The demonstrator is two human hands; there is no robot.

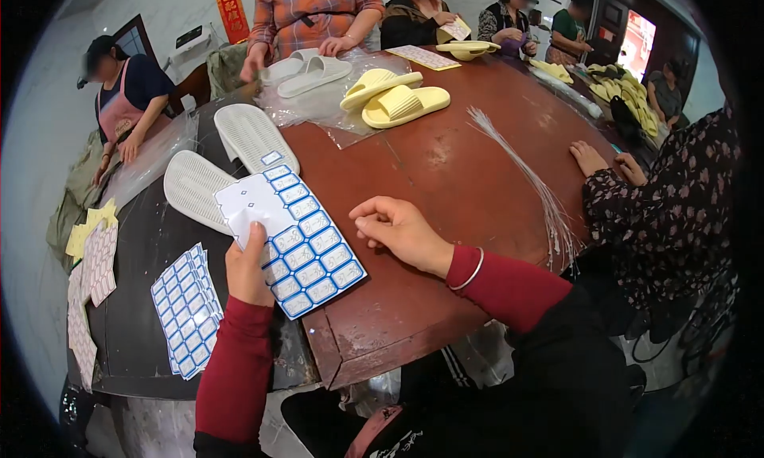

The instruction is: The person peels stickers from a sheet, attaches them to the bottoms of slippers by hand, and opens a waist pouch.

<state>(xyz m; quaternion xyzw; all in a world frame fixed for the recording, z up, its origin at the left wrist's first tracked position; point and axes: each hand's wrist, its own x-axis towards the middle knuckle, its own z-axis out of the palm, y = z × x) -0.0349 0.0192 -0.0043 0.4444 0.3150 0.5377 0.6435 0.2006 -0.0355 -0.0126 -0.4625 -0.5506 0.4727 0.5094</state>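
Note:
My left hand (251,265) holds a sheet of blue-bordered labels (306,251) with handwriting on them, thumb on top. Several labels are gone from its upper left, leaving bare white backing. To the right of the sheet is my right hand (402,231), its fingers curled in and thumb against them; whatever may be between the fingertips is too small to make out. Just beyond the sheet lie two white slippers (247,136), their textured undersides up. One blue-bordered label (272,157) is on the right slipper, near its close end.
More label sheets (189,311) lie at left, with pink-printed sheets (99,263) beyond. Yellow slippers (406,104), white slippers (314,74) and clear plastic bags (290,112) are across the table (382,323). A bundle of thin clear strands (525,171) lies at right. Several people work around.

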